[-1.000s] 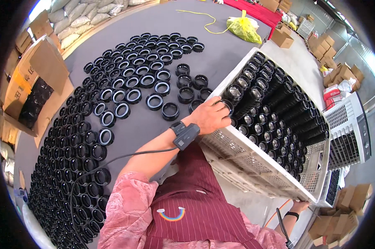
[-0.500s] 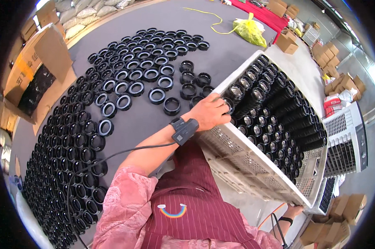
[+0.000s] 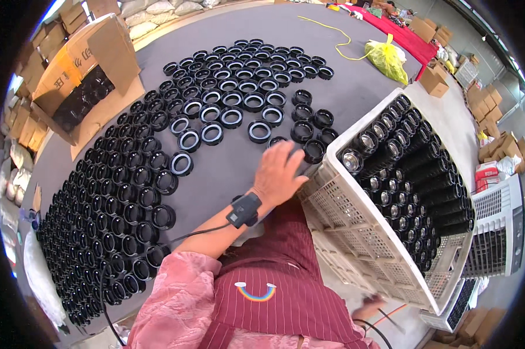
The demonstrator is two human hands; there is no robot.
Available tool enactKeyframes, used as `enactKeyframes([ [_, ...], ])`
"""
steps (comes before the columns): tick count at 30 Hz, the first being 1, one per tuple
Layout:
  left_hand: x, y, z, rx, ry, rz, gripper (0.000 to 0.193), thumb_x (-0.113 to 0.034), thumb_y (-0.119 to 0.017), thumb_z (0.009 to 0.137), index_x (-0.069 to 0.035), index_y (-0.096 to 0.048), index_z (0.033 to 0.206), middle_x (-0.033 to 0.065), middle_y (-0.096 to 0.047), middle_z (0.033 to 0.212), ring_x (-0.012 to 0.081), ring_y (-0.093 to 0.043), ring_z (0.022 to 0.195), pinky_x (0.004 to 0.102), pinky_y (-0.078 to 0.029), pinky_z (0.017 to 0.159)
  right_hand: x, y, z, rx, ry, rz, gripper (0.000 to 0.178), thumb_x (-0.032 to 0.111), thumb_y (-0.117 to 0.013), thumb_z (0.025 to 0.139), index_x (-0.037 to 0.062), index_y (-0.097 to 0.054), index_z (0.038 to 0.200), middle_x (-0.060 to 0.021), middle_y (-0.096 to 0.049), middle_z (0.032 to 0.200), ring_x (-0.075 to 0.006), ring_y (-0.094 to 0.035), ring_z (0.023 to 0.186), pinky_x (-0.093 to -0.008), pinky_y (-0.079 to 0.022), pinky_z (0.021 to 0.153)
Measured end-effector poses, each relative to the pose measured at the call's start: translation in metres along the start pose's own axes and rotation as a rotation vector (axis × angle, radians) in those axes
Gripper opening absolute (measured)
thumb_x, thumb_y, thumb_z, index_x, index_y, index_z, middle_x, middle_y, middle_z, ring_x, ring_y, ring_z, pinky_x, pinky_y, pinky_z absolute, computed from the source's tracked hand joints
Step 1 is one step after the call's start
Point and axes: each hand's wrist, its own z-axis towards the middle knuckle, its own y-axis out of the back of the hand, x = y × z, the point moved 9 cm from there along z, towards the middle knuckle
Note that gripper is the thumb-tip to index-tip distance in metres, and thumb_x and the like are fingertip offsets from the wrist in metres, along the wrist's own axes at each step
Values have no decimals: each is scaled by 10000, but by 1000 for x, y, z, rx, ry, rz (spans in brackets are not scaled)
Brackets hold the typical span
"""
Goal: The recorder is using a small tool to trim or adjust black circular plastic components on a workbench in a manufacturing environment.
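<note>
My left hand [image 3: 279, 173] hovers over the grey tabletop beside the crate, fingers apart and nothing visible in them. Just beyond its fingertips are loose black rings [image 3: 302, 131], one partly covered by the hand. To its right stands a tilted off-white plastic crate [image 3: 355, 218], its near wall turned toward me. Stacked inside are many black cylinders [image 3: 390, 195] with shiny, glassy ends. Low in the picture, below the crate's near corner, my right hand [image 3: 368, 307] is blurred and apart from the crate; its fingers are hard to make out.
Black rings [image 3: 123, 215], some with pale rims, cover much of the grey table [image 3: 216, 180]. An open cardboard box [image 3: 114, 58] stands at the left. A yellow plastic bag [image 3: 387, 61] sits at the far right. Beyond the crate is a white air cooler [image 3: 495, 227].
Both hands have let go of the crate. My left hand has moved off its rim toward the loose rings, and my right hand has dropped away from the lower corner. The view has shifted.
</note>
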Motion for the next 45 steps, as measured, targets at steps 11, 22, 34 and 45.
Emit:
enactKeyframes([
  [11,35,-78,53,205,-93,288,666,-482,-683,867,-313,-482,1479,182,-331,1576,431,-236,1476,777,-182,1075,62,-236,-172,982,365,-68,660,571,-423,1034,-42,-664,993,-154,-690,872,-180,-630,696,-323,-517,622],
  [22,63,-128,120,296,-154,193,584,-431,-666,899,-355,-505,1454,183,-397,1545,429,-268,1477,758,-149,1114,40,-236,-156,1002,120,-230,414,277,-421,1070,-36,-678,985,-112,-675,847,-161,-613,727,-312,-497,645],
  [34,70,-167,186,230,-80,248,595,-326,-698,874,-333,-511,1438,172,-391,1547,420,-296,1458,744,-212,1101,42,-260,-148,965,84,-274,569,461,-438,1048,-65,-647,999,-158,-694,811,-174,-623,639,-328,-501,595],
  [45,49,-190,173,597,-500,51,544,-434,-605,938,-304,-508,1458,73,-429,1558,328,-294,1495,786,-157,1110,26,-263,-140,938,57,-346,505,389,-427,1057,-64,-646,1003,-152,-702,805,-163,-618,616,-324,-493,572],
])
